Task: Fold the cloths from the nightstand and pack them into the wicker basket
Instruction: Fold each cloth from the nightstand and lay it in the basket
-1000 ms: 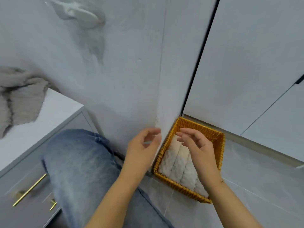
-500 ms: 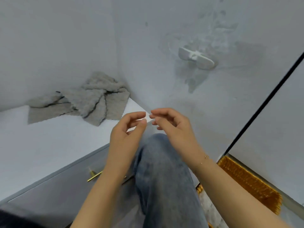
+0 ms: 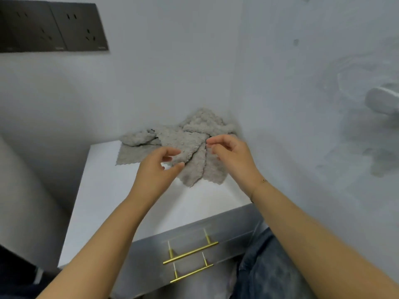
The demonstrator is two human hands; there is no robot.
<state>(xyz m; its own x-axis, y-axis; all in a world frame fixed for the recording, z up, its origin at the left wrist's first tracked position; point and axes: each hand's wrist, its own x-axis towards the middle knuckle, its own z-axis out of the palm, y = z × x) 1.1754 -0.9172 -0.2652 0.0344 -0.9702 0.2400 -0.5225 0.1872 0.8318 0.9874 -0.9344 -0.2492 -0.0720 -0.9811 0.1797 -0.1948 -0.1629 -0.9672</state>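
with the left hand [image 3: 158, 167] and right hand [image 3: 232, 155] both loosely curled and holding nothing above the rumpled heap of fuzzy grey cloths [image 3: 190, 147] on the white-topped nightstand [image 3: 103, 203], a careless pinch could drag several overlapping cloths together.

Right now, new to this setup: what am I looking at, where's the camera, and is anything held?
No machine here: a person works with two bare hands. The one picture comes from a camera worn on the head, looking forward and down. The left hand and right hand reach over a pile of grey cloths lying crumpled at the back corner of a white nightstand. Both hands have loosely curled fingers close to the cloths; neither plainly grips anything, though whether the left one touches cloth is hard to tell. Below are brass drawer handles, at lower right a knee in jeans, and wall sockets at upper left. The basket is out of view.
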